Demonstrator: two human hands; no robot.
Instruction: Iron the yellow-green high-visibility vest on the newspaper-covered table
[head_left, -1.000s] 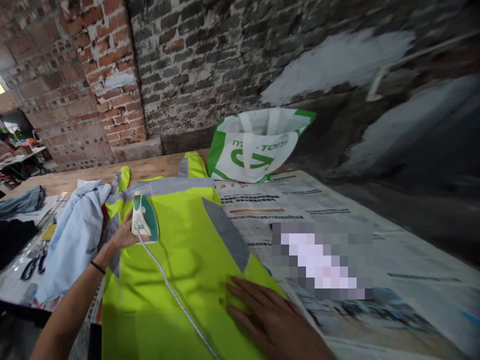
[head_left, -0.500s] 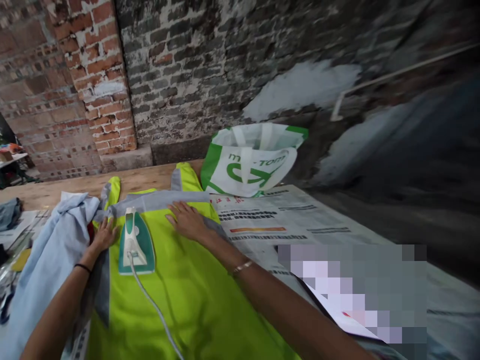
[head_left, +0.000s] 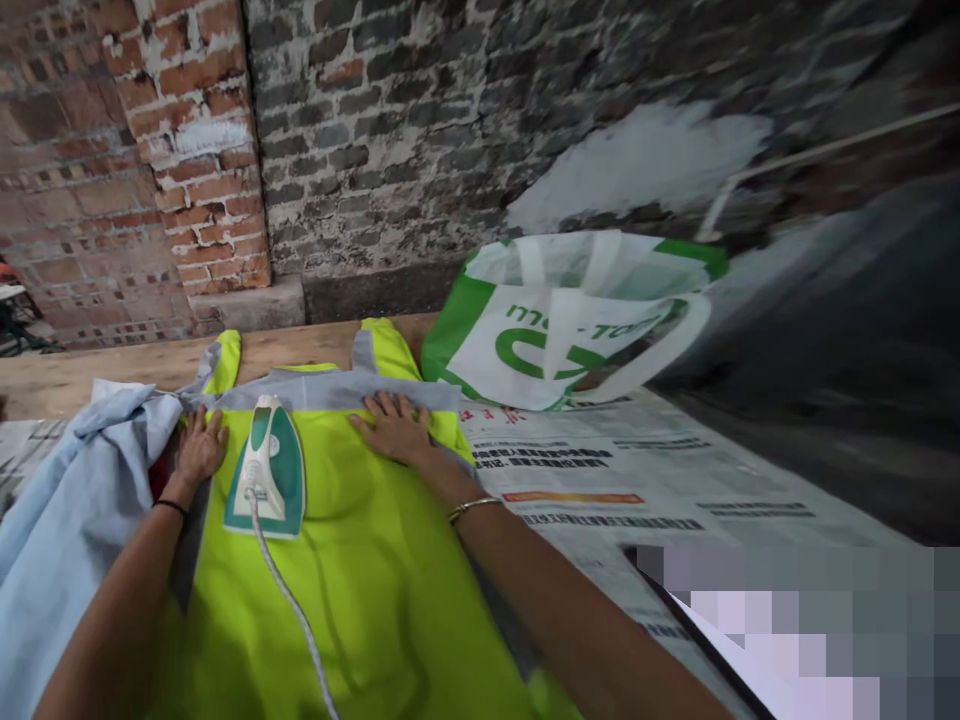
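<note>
A neon yellow garment (head_left: 375, 560) with grey bands lies spread out in front of me. My left hand (head_left: 201, 443) rests on its left edge, fingers stretched out, beside a light blue cloth garment (head_left: 90, 500). My right hand (head_left: 397, 428) lies flat near the upper right part, fingers spread along the grey band (head_left: 330, 388). Between the two hands a green and white iron (head_left: 268, 470) sits on the yellow cloth, tip pointing away from me. Its grey cord (head_left: 289, 600) runs down toward me. Neither hand touches the iron.
A white and green shopping bag (head_left: 555, 330) stands at the back right, on newspaper sheets (head_left: 600, 470) covering the table. A dark-edged object (head_left: 705, 630), partly blurred out, lies at lower right. Bare wood (head_left: 120, 365) shows along the back, below a brick wall (head_left: 375, 150).
The view has turned and shifted a little, so the bag appears larger and farther right. Both hands stay flat on the yellow garment, and the iron remains between them.
</note>
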